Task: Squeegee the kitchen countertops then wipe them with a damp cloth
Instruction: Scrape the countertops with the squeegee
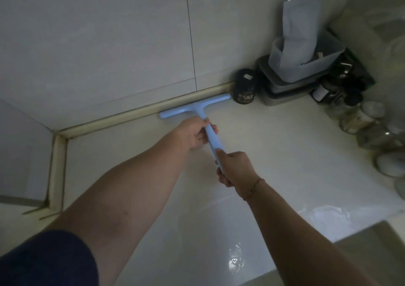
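The right hand (235, 167) clenched the near end of the pale blue squeegee (210, 132), the left hand (195, 134) gripped its handle just beyond, and the handle ran away from both to the blade lying crosswise at the surface's (274, 145) far edge against the wall strip (131, 113).

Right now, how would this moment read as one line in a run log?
step: squeegeeing | squeegee: blade at back wall edge | left hand: grips handle | right hand: grips handle end | counter: wet near front
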A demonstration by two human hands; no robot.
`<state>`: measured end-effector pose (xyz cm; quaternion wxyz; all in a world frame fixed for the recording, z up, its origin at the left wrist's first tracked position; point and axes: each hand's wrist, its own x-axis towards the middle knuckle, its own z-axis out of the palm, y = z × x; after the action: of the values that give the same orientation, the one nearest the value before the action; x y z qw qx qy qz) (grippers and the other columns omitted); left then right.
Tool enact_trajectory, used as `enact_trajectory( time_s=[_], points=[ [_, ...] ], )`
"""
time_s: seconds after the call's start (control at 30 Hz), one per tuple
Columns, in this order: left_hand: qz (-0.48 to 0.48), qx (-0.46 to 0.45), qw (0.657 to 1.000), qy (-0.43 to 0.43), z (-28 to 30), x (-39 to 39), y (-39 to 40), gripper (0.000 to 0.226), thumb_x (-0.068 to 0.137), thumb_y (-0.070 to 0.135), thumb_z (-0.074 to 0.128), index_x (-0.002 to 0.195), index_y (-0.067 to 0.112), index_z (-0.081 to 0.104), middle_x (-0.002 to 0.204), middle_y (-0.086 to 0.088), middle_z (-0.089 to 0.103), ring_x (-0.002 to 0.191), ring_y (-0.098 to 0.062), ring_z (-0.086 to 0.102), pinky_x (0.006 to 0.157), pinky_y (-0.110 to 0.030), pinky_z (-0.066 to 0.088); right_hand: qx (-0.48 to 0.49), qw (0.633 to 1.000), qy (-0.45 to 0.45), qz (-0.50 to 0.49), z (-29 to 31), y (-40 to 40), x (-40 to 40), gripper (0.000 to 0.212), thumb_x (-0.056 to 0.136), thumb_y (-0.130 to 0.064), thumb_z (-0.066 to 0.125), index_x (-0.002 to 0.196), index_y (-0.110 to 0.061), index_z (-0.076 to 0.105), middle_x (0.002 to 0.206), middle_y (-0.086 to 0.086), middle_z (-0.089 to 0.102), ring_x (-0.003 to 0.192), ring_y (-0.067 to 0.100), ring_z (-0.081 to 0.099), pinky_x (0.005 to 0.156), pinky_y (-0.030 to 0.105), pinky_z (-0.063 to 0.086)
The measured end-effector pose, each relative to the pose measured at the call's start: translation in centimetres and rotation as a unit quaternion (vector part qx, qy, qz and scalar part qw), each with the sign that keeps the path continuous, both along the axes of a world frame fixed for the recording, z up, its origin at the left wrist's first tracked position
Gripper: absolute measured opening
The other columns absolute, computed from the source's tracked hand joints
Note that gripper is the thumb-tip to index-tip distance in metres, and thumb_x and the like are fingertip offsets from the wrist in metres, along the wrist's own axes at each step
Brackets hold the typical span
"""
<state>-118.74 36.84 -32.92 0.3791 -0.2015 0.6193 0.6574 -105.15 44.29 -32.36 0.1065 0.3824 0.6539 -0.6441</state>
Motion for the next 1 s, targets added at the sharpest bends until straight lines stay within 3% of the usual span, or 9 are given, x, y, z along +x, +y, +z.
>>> enact_trajectory(
  time_s=[0.17,0.23,0.37,0.5,0.57,0.7,0.87,1.0],
  points=[
    [0.000,-0.012,1.000,-0.014,0.4,2.4,0.4,0.020,0.100,0.011,0.048,0.083,0.003,0.054,0.068,-0.011,0.067,0.068,-0.021,0.064,0.072,-0.036,0.053,0.011,1.000,-0.006,0.006,0.0,0.7,2.4,0.035,0.093,-0.032,0.056,0.075,-0.002,0.060,0.055,0.011,0.053,0.033,0.017,0.041,0.037,0.017,0.030],
    [-0.004,-0.010,1.000,-0.024,0.3,4.5,0.7,0.020,0.100,0.011,0.047,0.082,0.003,0.053,0.064,-0.010,0.067,0.069,-0.021,0.064,0.077,-0.037,0.051,0.012,1.000,-0.011,0.006,-0.3,1.1,4.6,0.036,0.093,-0.032,0.056,0.075,-0.001,0.061,0.056,0.011,0.053,0.034,0.018,0.041,0.038,0.017,0.030],
    [-0.012,-0.012,1.000,-0.021,0.0,9.5,1.4,0.020,0.100,0.011,0.047,0.083,0.005,0.053,0.073,-0.010,0.067,0.067,-0.020,0.064,0.068,-0.035,0.052,0.015,1.000,-0.012,0.000,-0.4,1.4,9.9,0.035,0.093,-0.031,0.056,0.073,-0.002,0.061,0.055,0.011,0.053,0.036,0.018,0.041,0.039,0.019,0.030],
    [-0.020,-0.010,0.999,-0.025,-0.1,15.5,1.7,0.020,0.100,0.011,0.047,0.082,0.006,0.053,0.053,-0.007,0.067,0.056,-0.018,0.066,0.054,-0.033,0.054,0.021,1.000,-0.013,0.002,0.0,1.6,16.2,0.036,0.093,-0.032,0.057,0.073,-0.002,0.061,0.055,0.011,0.053,0.036,0.018,0.042,0.039,0.020,0.031],
    [-0.022,-0.006,0.999,-0.026,-0.1,18.7,1.8,0.019,0.100,0.010,0.047,0.082,0.007,0.053,0.051,-0.006,0.066,0.055,-0.018,0.066,0.056,-0.033,0.055,0.022,1.000,-0.014,-0.004,0.3,1.6,19.6,0.037,0.094,-0.031,0.057,0.072,-0.002,0.061,0.054,0.011,0.052,0.035,0.017,0.042,0.039,0.020,0.031],
    [-0.027,0.007,0.999,-0.034,0.3,24.8,2.5,0.019,0.099,0.009,0.048,0.082,0.004,0.053,0.051,-0.008,0.066,0.064,-0.023,0.065,0.074,-0.041,0.053,0.033,0.999,-0.012,-0.005,1.2,2.1,25.7,0.035,0.093,-0.030,0.055,0.072,-0.003,0.060,0.053,0.010,0.051,0.033,0.017,0.040,0.037,0.018,0.029],
    [-0.019,0.017,0.998,-0.058,0.5,30.2,3.1,0.019,0.100,0.008,0.048,0.082,0.002,0.052,0.051,-0.010,0.066,0.063,-0.023,0.064,0.074,-0.040,0.052,0.041,0.999,-0.014,-0.008,2.2,2.8,31.6,0.037,0.094,-0.032,0.056,0.071,-0.003,0.061,0.052,0.009,0.053,0.033,0.017,0.041,0.036,0.017,0.029],
    [-0.017,0.013,0.998,-0.061,0.5,32.1,3.2,0.018,0.099,0.009,0.049,0.083,0.002,0.054,0.072,-0.014,0.066,0.066,-0.024,0.065,0.075,-0.041,0.052,0.042,0.999,-0.016,-0.009,2.3,2.7,33.6,0.036,0.095,-0.032,0.055,0.073,-0.004,0.060,0.053,0.008,0.053,0.032,0.016,0.040,0.036,0.016,0.029]
  ],
)
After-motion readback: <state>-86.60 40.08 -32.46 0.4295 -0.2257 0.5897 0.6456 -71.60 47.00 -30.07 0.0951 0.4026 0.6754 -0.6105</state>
